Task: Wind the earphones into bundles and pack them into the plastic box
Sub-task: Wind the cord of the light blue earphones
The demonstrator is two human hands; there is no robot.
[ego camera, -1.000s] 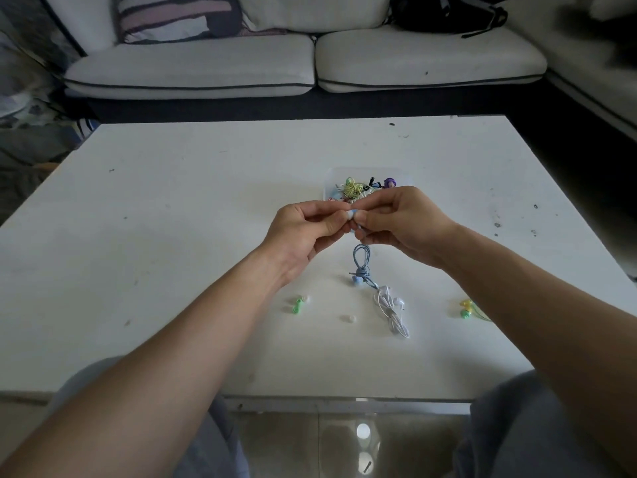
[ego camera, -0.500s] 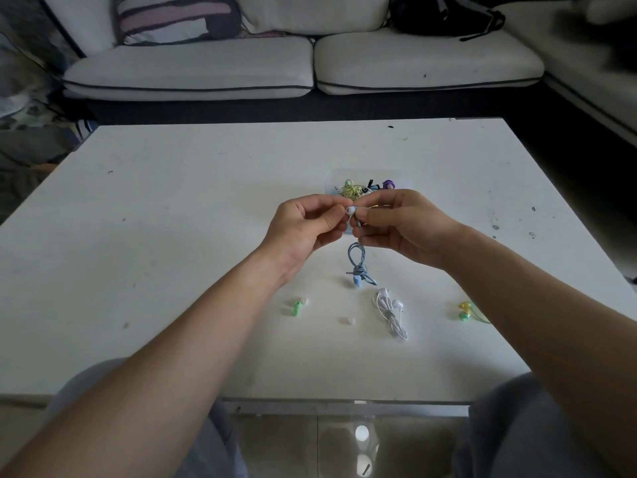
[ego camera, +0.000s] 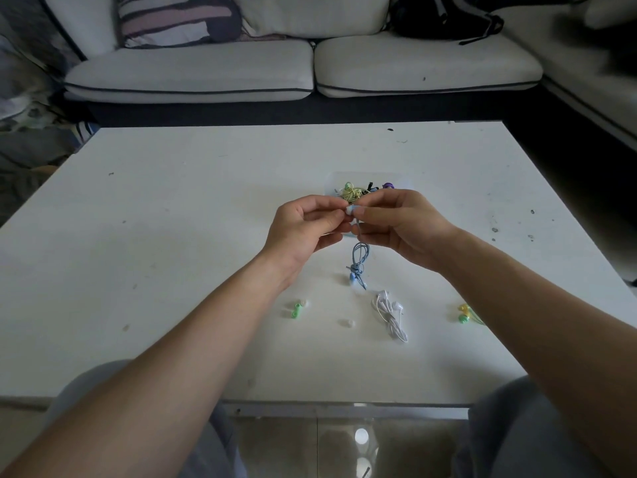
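Both hands meet above the white table (ego camera: 172, 236), the left hand (ego camera: 303, 229) and right hand (ego camera: 403, 225) pinching one earbud of the blue earphones (ego camera: 359, 263). The bundle hangs straight down, lower end at the tabletop, just in front of the plastic box (ego camera: 403, 179).

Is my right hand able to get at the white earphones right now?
Likely not yet: the right hand is busy holding the blue earphones with the left hand. The white earphones lie uncovered on the table nearer you, so the path itself looks free.
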